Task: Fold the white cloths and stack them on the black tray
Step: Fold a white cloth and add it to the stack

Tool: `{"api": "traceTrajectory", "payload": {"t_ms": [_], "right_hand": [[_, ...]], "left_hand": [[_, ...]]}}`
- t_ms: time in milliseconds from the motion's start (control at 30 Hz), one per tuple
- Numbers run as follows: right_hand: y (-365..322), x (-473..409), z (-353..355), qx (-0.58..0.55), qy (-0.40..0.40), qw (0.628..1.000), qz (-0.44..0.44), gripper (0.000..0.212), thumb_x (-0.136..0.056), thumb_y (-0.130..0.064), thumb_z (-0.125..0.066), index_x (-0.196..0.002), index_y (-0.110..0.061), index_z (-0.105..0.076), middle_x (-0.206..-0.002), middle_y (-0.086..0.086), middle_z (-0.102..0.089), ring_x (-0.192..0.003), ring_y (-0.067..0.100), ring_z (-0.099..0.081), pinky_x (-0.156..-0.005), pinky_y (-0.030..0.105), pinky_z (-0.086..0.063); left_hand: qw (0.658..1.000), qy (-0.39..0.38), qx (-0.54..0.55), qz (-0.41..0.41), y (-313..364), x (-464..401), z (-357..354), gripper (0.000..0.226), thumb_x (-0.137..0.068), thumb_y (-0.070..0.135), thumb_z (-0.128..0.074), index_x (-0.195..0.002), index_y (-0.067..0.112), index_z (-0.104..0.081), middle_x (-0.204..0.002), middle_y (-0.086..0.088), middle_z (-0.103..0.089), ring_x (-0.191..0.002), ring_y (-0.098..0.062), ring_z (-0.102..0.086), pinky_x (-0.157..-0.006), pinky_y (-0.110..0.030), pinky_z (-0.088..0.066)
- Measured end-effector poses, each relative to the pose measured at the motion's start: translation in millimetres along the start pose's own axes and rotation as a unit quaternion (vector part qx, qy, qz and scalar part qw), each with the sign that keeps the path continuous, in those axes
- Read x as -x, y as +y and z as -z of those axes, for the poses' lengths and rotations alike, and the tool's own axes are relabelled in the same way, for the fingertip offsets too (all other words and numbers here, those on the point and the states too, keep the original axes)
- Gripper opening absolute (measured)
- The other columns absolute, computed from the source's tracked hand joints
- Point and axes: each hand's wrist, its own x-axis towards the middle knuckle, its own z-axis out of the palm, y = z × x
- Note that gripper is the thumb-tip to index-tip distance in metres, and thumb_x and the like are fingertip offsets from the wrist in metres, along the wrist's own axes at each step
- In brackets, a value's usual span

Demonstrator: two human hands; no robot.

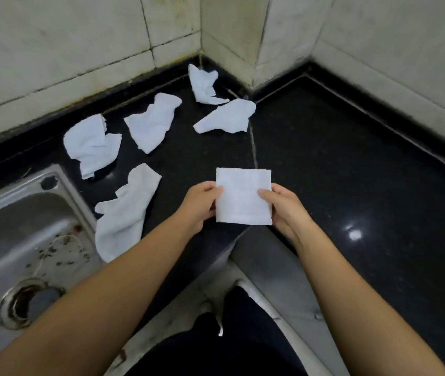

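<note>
You're holding one folded white terry cloth square (244, 196) between both hands, just off the inner corner of the black polished stone counter (351, 172). Left hand (201, 204) pinches its left edge, thumb on top; right hand (283, 207) pinches the right edge the same way. Both are clamped on the cloth, none of the fingers spread.

Handling, as a judgement: light, soft and limp. It'll sag or spring open if you let one side go. Keep a grip on the two opposite edges, or slide a flat palm underneath before moving it. It isn't slippery or fragile.

Five more crumpled white cloths are on the counter, all beyond and left of the folded square:
- one (123, 215) just left of it, draped toward the steel sink (26, 213)
- one (91, 145) and one (152, 122) further left and back
- one (226, 116) straight behind
- one (203, 84) in the tiled wall corner

No black tray is in view, so I can't tell where the stack goes. Five are still to fold.
</note>
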Motion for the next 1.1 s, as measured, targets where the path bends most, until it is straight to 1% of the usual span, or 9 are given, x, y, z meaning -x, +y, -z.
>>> {"api": "traceTrajectory", "payload": {"t_ms": [133, 267, 367, 467, 533, 633, 867, 1000, 1100], "right_hand": [[21.7, 63.2, 58.1, -0.088, 0.094, 0.991, 0.046, 0.024, -0.093, -0.003, -0.050, -0.115, -0.001, -0.059, -0.105, 0.014, -0.068, -0.088, 0.026, -0.067, -0.069, 0.034, -0.058], [54.2, 151.8, 132.1, -0.139, 0.223, 0.960, 0.095, 0.015, -0.093, -0.005, -0.051, -0.101, -0.008, -0.063, -0.100, 0.010, -0.070, -0.087, 0.025, -0.068, -0.073, 0.038, -0.057], [91.0, 235.6, 185.4, -0.180, 0.324, 0.921, 0.121, 0.014, -0.093, -0.006, -0.052, -0.097, -0.011, -0.064, -0.098, 0.006, -0.071, -0.087, 0.023, -0.068, -0.074, 0.039, -0.056], [135.7, 330.0, 228.6, -0.219, 0.420, 0.871, 0.133, 0.014, -0.092, -0.004, -0.050, -0.096, -0.011, -0.062, -0.090, 0.003, -0.069, -0.077, 0.016, -0.067, -0.063, 0.030, -0.055], [168.1, 395.8, 258.0, -0.235, 0.473, 0.839, 0.131, 0.014, -0.093, -0.005, -0.050, -0.096, -0.011, -0.061, -0.090, 0.002, -0.068, -0.076, 0.015, -0.066, -0.062, 0.029, -0.053], [211.1, 493.5, 302.6, -0.241, 0.545, 0.793, 0.126, 0.013, -0.093, -0.006, -0.051, -0.099, -0.011, -0.061, -0.090, 0.003, -0.067, -0.076, 0.016, -0.064, -0.062, 0.028, -0.052], [252.0, 660.3, 391.6, -0.228, 0.641, 0.720, 0.137, 0.012, -0.093, -0.006, -0.052, -0.088, -0.014, -0.060, -0.087, 0.004, -0.065, -0.071, 0.017, -0.063, -0.062, 0.030, -0.050], [255.8, 709.9, 456.9, -0.203, 0.658, 0.712, 0.135, 0.009, -0.094, -0.007, -0.053, -0.099, -0.010, -0.060, -0.095, 0.008, -0.066, -0.076, 0.019, -0.063, -0.063, 0.028, -0.052], [249.6, 736.0, 520.2, -0.175, 0.667, 0.711, 0.140, 0.008, -0.093, -0.007, -0.054, -0.099, -0.008, -0.059, -0.091, 0.008, -0.065, -0.072, 0.018, -0.061, -0.060, 0.026, -0.051]], "left_hand": [[0.993, -0.101, -0.058, -0.004, -13.9, 25.0, -65.6, 0.013, -0.096, 0.014, -0.049, -0.092, 0.013, -0.061, -0.102, -0.008, -0.067, -0.088, -0.018, -0.064, -0.072, -0.031, -0.054], [0.960, -0.238, -0.145, -0.008, -42.1, 66.3, -153.4, 0.014, -0.097, 0.015, -0.049, -0.093, 0.014, -0.062, -0.099, -0.005, -0.068, -0.088, -0.017, -0.065, -0.079, -0.032, -0.053], [0.916, -0.343, -0.209, -0.010, -76.2, 115.4, -225.5, 0.015, -0.096, 0.014, -0.049, -0.086, 0.014, -0.061, -0.089, -0.003, -0.067, -0.080, -0.015, -0.064, -0.073, -0.031, -0.053], [0.860, -0.436, -0.263, -0.004, -126.0, 179.3, -295.4, 0.014, -0.095, 0.015, -0.051, -0.091, 0.013, -0.064, -0.091, -0.001, -0.069, -0.083, -0.016, -0.064, -0.077, -0.031, -0.054], [0.827, -0.485, -0.283, 0.005, -164.7, 230.8, -341.3, 0.013, -0.095, 0.015, -0.051, -0.095, 0.012, -0.064, -0.095, -0.002, -0.069, -0.085, -0.016, -0.064, -0.080, -0.030, -0.054], [0.781, -0.552, -0.292, 0.020, -222.8, 315.3, -405.6, 0.013, -0.095, 0.014, -0.051, -0.091, 0.011, -0.063, -0.093, -0.007, -0.065, -0.081, -0.020, -0.059, -0.074, -0.029, -0.048], [0.705, -0.649, -0.285, -0.020, -291.9, 473.9, -525.5, 0.014, -0.095, 0.013, -0.050, -0.088, 0.011, -0.061, -0.089, -0.006, -0.065, -0.077, -0.018, -0.061, -0.071, -0.032, -0.049], [0.696, -0.660, -0.280, -0.027, -312.7, 519.3, -595.2, 0.014, -0.094, 0.013, -0.051, -0.088, 0.012, -0.063, -0.093, -0.007, -0.066, -0.082, -0.020, -0.063, -0.076, -0.037, -0.052], [0.703, -0.660, -0.263, -0.034, -324.1, 543.8, -655.1, 0.014, -0.094, 0.012, -0.050, -0.092, 0.011, -0.064, -0.098, -0.010, -0.067, -0.086, -0.022, -0.064, -0.078, -0.039, -0.054]]}}
